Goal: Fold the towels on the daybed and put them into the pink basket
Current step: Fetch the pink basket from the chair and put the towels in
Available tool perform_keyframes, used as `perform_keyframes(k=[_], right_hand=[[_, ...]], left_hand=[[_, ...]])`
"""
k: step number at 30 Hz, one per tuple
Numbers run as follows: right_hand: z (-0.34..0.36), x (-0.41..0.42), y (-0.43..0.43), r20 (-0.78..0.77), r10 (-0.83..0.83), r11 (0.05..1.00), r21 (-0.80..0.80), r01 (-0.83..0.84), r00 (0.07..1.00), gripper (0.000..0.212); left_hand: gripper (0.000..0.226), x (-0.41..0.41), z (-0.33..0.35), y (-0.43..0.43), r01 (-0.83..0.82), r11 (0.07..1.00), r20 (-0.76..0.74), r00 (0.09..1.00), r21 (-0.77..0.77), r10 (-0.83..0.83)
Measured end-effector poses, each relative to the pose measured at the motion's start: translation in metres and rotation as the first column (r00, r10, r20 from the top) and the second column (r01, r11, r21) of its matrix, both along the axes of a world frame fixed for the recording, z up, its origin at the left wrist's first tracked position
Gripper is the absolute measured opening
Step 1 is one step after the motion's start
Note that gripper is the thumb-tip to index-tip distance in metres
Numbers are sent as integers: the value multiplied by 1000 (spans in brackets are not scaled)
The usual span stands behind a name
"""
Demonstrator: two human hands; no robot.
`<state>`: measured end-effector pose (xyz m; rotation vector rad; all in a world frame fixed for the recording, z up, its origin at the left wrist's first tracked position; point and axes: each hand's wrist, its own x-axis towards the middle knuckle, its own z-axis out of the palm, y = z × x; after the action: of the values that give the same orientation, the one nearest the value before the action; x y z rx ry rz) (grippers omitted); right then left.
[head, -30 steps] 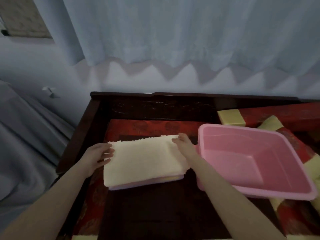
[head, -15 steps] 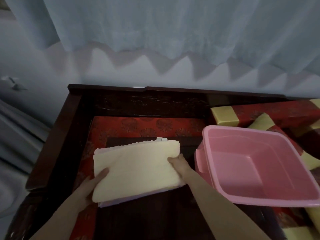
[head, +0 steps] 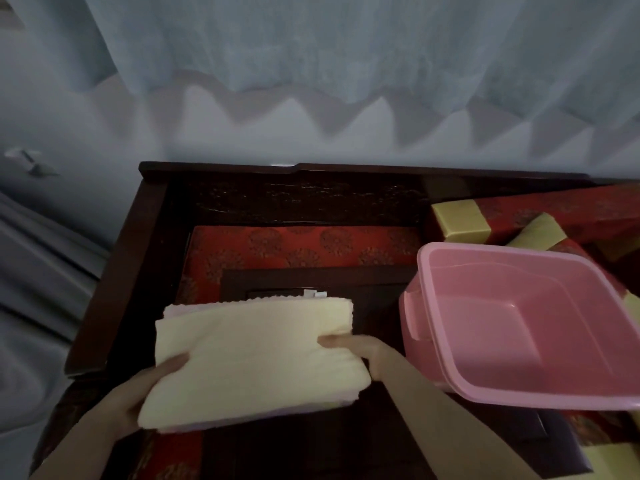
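A stack of folded towels (head: 252, 355), cream on top with a pale pink one beneath, is held just above the daybed (head: 301, 244). My left hand (head: 138, 396) grips its near left corner, thumb on top and fingers hidden underneath. My right hand (head: 360, 351) grips the right edge, thumb on top. The pink basket (head: 512, 327) stands to the right of the stack, tilted a little, with nothing inside.
The daybed has a dark wooden frame (head: 117, 271) and a red patterned cushion. Red and yellow bolsters (head: 464, 220) lie behind the basket. A pale curtain (head: 346, 46) hangs over the wall behind. A grey covered piece of furniture (head: 34, 289) sits to the left.
Both hands shifted from resting at the stack's far corners to gripping its sides, and the stack has lifted and come nearer. The view moved closer.
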<state>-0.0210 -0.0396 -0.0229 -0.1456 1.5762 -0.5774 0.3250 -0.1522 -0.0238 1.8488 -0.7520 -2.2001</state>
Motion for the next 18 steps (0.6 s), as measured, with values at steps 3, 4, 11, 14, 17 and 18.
perform_keyframes(k=[3, 4, 11, 14, 17, 18], right_hand=[[3, 17, 4, 17, -62, 997, -46, 63, 998, 54], [6, 22, 5, 10, -83, 993, -78, 83, 997, 54], [65, 26, 2, -94, -104, 952, -297, 72, 990, 67], [119, 0, 2, -165, -96, 886, -463, 9, 982, 49], [178, -49, 19, -202, -113, 830, -558, -19, 973, 40], [194, -71, 30, -213, -125, 817, -576, -21, 969, 39]], left_hand=[[50, 9, 7, 4, -5, 1000, -15, 1000, -20, 5], [49, 10, 11, 6, -12, 999, -11, 1000, -50, 12], [28, -23, 83, 9, 2, 964, -30, 999, -267, -11], [45, -47, 139, 8, -6, 948, -82, 996, -318, -21], [70, -80, 188, 17, -25, 936, -147, 989, -352, -29], [80, -97, 203, 25, -26, 926, -174, 984, -376, -43]])
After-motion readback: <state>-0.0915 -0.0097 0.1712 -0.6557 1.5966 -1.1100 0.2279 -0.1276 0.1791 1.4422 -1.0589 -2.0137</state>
